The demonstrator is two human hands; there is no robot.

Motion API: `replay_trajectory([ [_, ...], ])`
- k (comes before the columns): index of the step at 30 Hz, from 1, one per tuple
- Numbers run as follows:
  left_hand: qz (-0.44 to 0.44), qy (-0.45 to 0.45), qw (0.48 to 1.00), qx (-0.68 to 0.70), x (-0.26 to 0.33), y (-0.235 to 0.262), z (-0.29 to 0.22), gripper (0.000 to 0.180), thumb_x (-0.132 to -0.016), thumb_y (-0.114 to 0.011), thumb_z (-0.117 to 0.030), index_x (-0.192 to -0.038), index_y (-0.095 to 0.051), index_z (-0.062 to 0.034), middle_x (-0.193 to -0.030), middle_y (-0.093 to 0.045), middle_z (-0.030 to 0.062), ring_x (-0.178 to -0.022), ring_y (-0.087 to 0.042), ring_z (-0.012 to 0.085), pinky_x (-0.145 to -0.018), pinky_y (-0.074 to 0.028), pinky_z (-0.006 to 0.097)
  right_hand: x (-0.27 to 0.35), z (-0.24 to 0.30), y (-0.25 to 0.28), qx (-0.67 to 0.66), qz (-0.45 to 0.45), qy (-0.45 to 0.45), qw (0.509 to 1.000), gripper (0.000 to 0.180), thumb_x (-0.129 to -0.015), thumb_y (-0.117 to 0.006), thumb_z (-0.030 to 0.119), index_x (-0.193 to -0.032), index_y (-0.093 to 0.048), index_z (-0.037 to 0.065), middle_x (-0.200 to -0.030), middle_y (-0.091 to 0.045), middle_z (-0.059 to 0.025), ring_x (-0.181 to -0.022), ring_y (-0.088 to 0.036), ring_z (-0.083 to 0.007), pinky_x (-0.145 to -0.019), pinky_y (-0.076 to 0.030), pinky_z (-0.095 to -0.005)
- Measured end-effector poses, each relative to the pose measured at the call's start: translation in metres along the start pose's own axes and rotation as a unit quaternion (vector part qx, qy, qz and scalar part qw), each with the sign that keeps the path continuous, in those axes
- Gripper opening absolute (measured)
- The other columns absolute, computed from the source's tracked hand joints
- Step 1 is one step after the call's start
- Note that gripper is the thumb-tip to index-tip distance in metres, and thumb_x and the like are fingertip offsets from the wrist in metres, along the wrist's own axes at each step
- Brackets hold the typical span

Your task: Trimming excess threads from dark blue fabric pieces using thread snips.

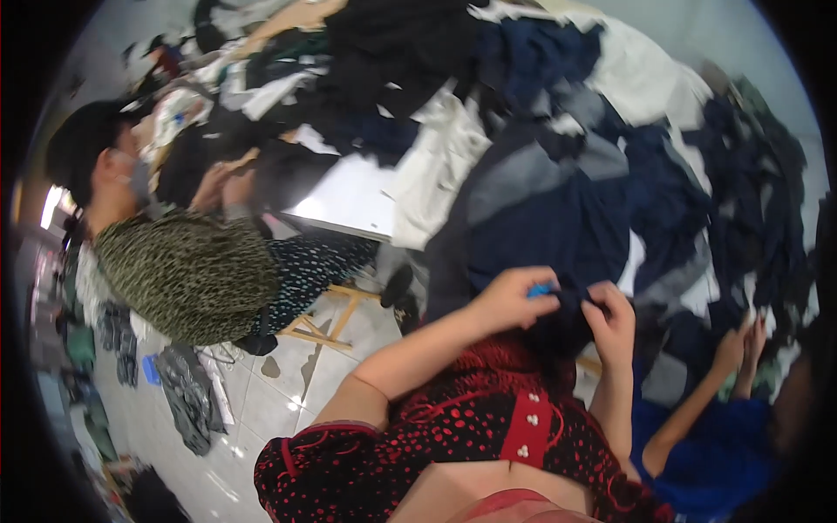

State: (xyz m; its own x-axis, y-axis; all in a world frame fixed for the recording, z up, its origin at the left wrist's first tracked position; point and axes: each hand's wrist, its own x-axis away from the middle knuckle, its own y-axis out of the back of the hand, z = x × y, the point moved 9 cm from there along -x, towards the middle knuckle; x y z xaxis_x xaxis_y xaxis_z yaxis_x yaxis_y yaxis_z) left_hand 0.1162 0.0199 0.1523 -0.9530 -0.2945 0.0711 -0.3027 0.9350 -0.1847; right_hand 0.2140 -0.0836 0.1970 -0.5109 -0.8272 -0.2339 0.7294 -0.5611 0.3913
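My left hand [520, 296] is closed around a small bright blue object [541, 288]; only part of it shows, so its kind is unclear. Close beside it, my right hand [613, 315] pinches a fold of a dark navy garment [549, 231]. That garment drapes from the table edge down over my lap. A grey panel [510, 187] runs across its upper part. Between my two hands the navy cloth is bunched, and the fingertips there are partly hidden.
Heaped garments [392, 52] in black, navy and white cover the table. A white garment [443, 161] hangs over its edge by a bare white tabletop [349, 196]. At left sits a co-worker [187, 270]; another's hands [741, 344] work at right. Dark plastic bags [190, 397] lie on the tiled floor.
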Motion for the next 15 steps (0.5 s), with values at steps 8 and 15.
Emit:
replay_trajectory([
  [8,-0.012,-0.044,0.997,-0.056,0.018,0.016,-0.031,0.007,-0.084,-0.059,-0.007,-0.086,-0.058,-0.001,-0.066,-0.052,-0.0023,-0.05,-0.045,0.0039,-0.047,-0.034,0.019,0.0,-0.003,-0.016,-0.06,0.127,-0.055,0.989,0.012,-0.075,-0.062,0.005,-0.078,-0.054,-0.004,-0.076,-0.052,-0.0054,-0.072,-0.051,-0.0125,-0.065,-0.04,-0.0251],
  [15,-0.068,-0.052,0.933,-0.35,0.005,0.033,-0.011,0.018,-0.08,-0.061,-0.014,-0.085,-0.051,-0.0002,-0.078,-0.055,0.0105,-0.069,-0.057,0.0273,-0.06,-0.044,0.034,0.013,-0.001,-0.019,-0.228,0.134,-0.114,0.958,0.008,-0.076,-0.062,0.0,-0.079,-0.056,-0.005,-0.086,-0.052,-0.0026,-0.079,-0.049,-0.0086,-0.069,-0.038,-0.0202],
])
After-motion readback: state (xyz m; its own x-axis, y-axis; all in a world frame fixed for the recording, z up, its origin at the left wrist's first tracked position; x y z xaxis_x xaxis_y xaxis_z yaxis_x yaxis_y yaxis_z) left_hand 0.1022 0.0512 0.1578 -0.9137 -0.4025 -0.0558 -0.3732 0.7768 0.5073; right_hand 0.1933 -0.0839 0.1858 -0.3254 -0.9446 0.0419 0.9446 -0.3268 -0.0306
